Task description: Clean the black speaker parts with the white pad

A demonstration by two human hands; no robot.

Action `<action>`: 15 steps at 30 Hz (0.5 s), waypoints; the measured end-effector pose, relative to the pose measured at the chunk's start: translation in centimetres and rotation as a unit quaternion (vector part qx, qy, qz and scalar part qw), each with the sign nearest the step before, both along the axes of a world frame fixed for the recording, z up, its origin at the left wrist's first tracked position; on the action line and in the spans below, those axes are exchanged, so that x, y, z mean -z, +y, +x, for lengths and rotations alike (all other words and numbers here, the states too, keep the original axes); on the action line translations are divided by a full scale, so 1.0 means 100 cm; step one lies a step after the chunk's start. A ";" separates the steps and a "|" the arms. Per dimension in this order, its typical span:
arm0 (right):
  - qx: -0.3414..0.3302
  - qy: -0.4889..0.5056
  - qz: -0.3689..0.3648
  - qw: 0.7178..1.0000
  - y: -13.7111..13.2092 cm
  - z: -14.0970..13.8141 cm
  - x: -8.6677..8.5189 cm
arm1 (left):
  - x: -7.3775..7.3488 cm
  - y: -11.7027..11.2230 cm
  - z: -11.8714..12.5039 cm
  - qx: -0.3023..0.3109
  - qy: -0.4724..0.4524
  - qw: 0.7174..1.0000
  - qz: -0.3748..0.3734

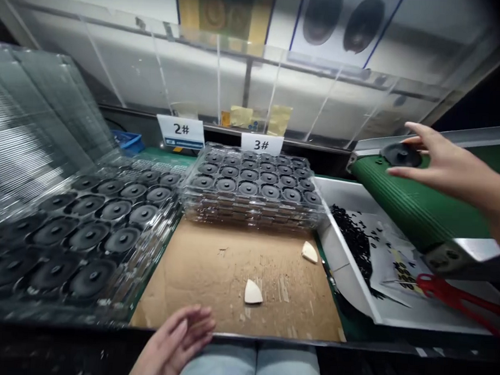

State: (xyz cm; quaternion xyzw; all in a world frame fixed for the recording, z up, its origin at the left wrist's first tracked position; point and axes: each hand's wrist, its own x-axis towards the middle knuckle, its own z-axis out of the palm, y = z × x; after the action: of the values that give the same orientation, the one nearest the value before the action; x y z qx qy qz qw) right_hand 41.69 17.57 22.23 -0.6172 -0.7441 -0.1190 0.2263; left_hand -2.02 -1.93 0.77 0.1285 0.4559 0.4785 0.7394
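My right hand (pixel 443 161) reaches out to the right over the green conveyor belt (pixel 401 203), fingers spread around a black round speaker part (pixel 401 154) lying on the belt. Its fingertips touch or hover at the part's edge; I cannot tell if it is gripped. My left hand (pixel 179 338) rests low at the table's front edge, fingers loosely apart, holding nothing. Ahead of it lies a brown cardboard sheet (pixel 214 274) with two small cream wedges (pixel 253 292) on it.
Clear plastic trays of black speaker parts stand at the left (pixel 88 225) and centre back (pixel 250 182), behind labels 2# (pixel 181 130) and 3# (pixel 261 144). A white bin (pixel 354 267) with small black pieces sits right, red scissors (pixel 455 296) on it. Stacked clear trays lean far left.
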 end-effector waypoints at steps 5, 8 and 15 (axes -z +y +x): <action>-0.321 0.008 -0.145 0.936 -0.109 -0.138 0.059 | -0.041 0.026 0.057 0.110 -0.326 0.939 0.020; -0.387 0.002 -0.202 0.900 -0.160 -0.187 0.109 | -0.041 0.023 0.082 0.159 -0.429 0.889 -0.014; -0.259 0.148 -0.175 0.938 -0.203 -0.210 0.174 | -0.035 0.005 0.061 0.078 -0.456 0.887 -0.009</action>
State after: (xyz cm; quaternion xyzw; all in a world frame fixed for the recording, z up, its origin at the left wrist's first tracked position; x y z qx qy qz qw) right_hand 20.73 -2.70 4.81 -0.4436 -0.8454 0.1682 0.2454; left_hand 4.06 -1.39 4.30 -0.0751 0.0615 0.4213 0.9017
